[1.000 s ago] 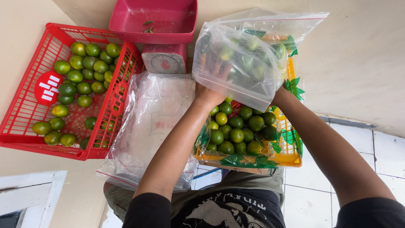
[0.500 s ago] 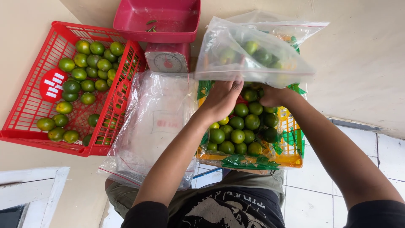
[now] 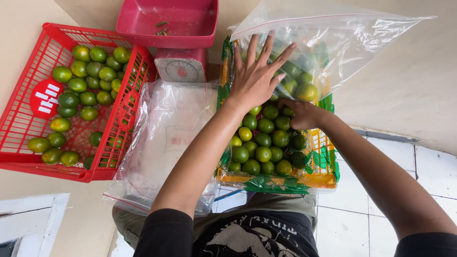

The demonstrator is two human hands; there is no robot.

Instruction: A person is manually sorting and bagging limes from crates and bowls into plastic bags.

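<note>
Both hands have shifted: left hand now presses flat, fingers spread, on the clear bag above the yellow basket; right hand, curled, picks limes beneath.

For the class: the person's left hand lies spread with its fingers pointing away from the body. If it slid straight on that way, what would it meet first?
The left hand already presses the clear plastic bag, so probably more of that bag and the green limes inside; depth is unclear.
</note>
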